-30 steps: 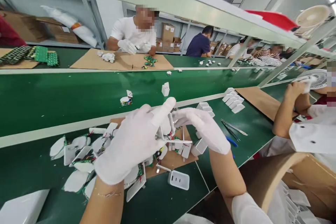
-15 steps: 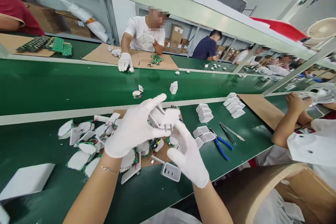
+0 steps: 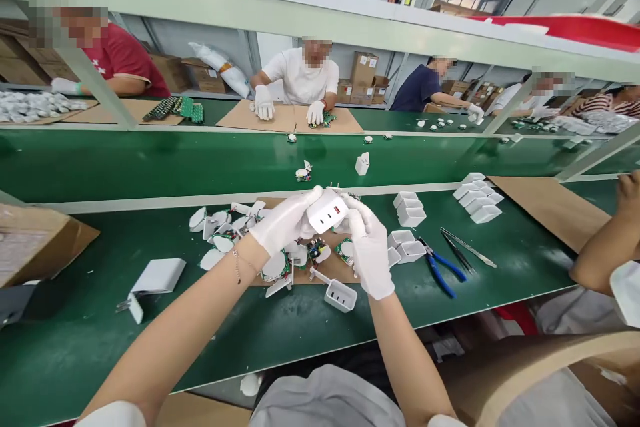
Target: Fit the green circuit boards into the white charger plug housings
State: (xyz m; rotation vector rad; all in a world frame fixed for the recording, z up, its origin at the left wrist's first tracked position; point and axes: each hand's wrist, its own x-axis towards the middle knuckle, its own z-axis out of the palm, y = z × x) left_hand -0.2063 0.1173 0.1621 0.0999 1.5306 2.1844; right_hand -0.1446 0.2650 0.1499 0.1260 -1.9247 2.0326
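My left hand (image 3: 287, 220) and my right hand (image 3: 369, 243), both in white gloves, grip a white charger housing (image 3: 327, 212) between them. Its slotted port face, with one reddish port, is turned toward me. Below my hands, an open white housing (image 3: 341, 295) with slots in its floor lies on the bench. A pile of white plates and green circuit boards (image 3: 274, 265) spreads under and left of my hands. To the right of my right hand stand several empty white housings (image 3: 411, 251).
Blue-handled pliers (image 3: 443, 270) and tweezers (image 3: 457, 250) lie on the right. A white bent part (image 3: 159, 276) sits at left, near a cardboard box (image 3: 43, 240). Across the green belt (image 3: 225, 160), co-workers sit at cardboard mats. Another person's arm (image 3: 607, 233) is at far right.
The housing has been turned so its port face shows, and my right hand has closed in on it. The view has swung left. The co-worker opposite has drawn a hand back from the belt.
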